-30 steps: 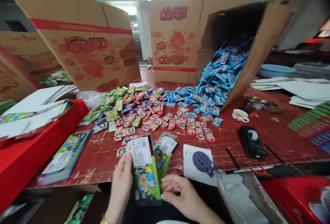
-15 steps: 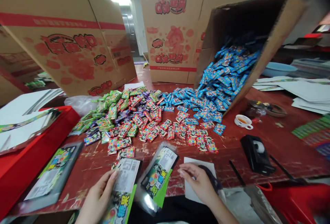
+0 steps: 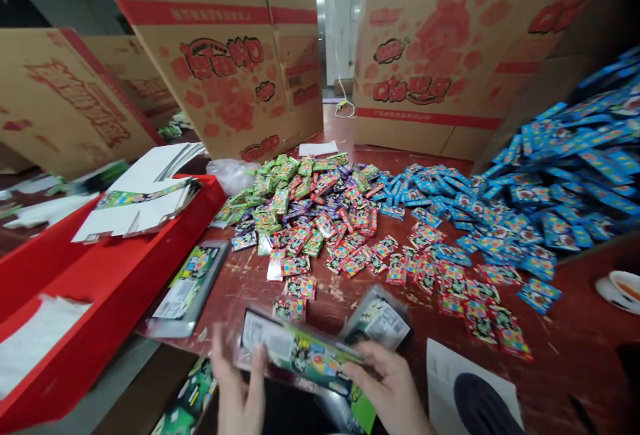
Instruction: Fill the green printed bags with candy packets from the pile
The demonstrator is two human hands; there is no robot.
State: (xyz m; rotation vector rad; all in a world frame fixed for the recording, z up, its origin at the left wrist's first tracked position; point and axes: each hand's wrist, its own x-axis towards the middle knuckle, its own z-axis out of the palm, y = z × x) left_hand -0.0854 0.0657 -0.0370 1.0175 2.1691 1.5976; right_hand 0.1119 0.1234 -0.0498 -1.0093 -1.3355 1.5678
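A flat, clear plastic bag with a printed green and black card (image 3: 310, 358) is held tilted above the table's front edge. My right hand (image 3: 387, 381) grips its right end between thumb and fingers. My left hand (image 3: 237, 381) is at its left end, blurred, with the thumb over the bag and the fingers spread apart beyond its edge. A second printed bag (image 3: 383, 321) lies on the table just behind, partly covered. Beyond it are loose small candy packets in red (image 3: 300, 287), green (image 3: 283, 201) and blue (image 3: 520, 218) wrappers, with purple ones among them.
A long red tray (image 3: 135, 281) with white cards (image 3: 145, 185) stands at left. Beside it lies a stack of printed bags (image 3: 187, 288). Cardboard boxes (image 3: 225, 88) rise behind the candy. At right are a white sheet with a dark oval (image 3: 445, 368) and a small cup (image 3: 617, 288).
The view has turned left. The printed bag from my left hand is now turned sideways, its right end in my right hand, which was empty. My left hand's fingers have spread.
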